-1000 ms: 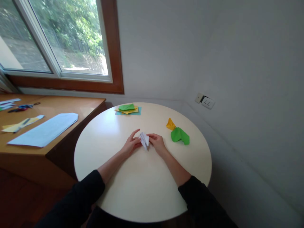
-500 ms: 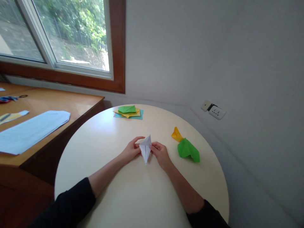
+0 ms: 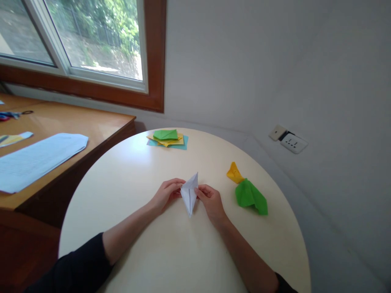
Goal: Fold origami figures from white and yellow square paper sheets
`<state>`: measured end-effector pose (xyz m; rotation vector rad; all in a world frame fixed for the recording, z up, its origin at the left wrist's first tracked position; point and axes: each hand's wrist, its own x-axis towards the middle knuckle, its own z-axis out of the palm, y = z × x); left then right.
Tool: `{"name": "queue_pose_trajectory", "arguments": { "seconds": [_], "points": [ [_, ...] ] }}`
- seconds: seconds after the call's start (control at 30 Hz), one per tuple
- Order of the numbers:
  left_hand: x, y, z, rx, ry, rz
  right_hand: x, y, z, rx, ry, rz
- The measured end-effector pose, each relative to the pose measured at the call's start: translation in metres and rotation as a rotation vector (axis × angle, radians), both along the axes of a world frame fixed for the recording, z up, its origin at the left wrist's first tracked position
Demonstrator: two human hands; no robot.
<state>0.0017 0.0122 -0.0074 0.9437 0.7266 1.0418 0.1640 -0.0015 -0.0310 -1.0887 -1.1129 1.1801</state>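
Folded paper: a white, kite-shaped folded paper piece (image 3: 189,194) is held between the two hands, just above the round cream table (image 3: 146,179).
Long axis: one sharp tip is pointed away from the person, the other toward them.
Left hand (image 3: 166,193): closed in a pinch on the paper's left edge.
Right hand (image 3: 211,201): closed in a pinch on the right edge.
Nearer hand: neither; the paper is touched equally by both.
Beyond the right hand: a crumpled green paper (image 3: 251,197) touching a yellow paper (image 3: 234,172).
Beyond the left hand: a stack of coloured sheets (image 3: 168,137).
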Motion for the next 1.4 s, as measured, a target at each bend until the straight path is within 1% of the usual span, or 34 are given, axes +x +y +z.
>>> {"name": "queue_pose_trajectory", "arguments": {
  "seconds": [0.17,0.33,0.43,0.6,0.8,0.97,1.1,1.27,1.4],
  "points": [
    [0.0000,-0.0011,-0.0011,0.059,0.133,0.048,-0.0017,-0.0014,0.0040,0.002,0.006,-0.025],
    [0.0004,-0.0006,-0.0021,0.053,0.148,0.079,-0.0029,-0.0034,0.0079,-0.014,0.023,-0.033],
    [0.0008,-0.0003,-0.0024,0.062,0.144,0.098,-0.0033,-0.0039,0.0082,0.014,0.027,-0.038],
    [0.0006,-0.0013,-0.0013,0.096,0.145,0.120,-0.0027,-0.0040,0.0076,0.059,-0.029,-0.038],
    [-0.0008,-0.0022,0.0017,0.082,0.104,0.069,0.0019,-0.0034,0.0039,0.049,-0.054,-0.025],
    [-0.0026,0.0019,-0.0015,-0.044,0.023,0.093,0.0037,-0.0044,0.0027,0.012,0.019,0.026],
    [-0.0035,0.0038,-0.0025,-0.108,-0.085,0.055,0.0036,-0.0046,0.0029,0.013,0.082,0.039],
    [-0.0032,0.0021,0.0005,-0.103,-0.157,0.032,0.0041,-0.0018,0.0004,0.009,0.144,0.017],
    [-0.0028,0.0004,0.0019,-0.064,-0.147,0.022,0.0040,-0.0010,0.0004,0.004,0.139,0.029]
  ]
}}
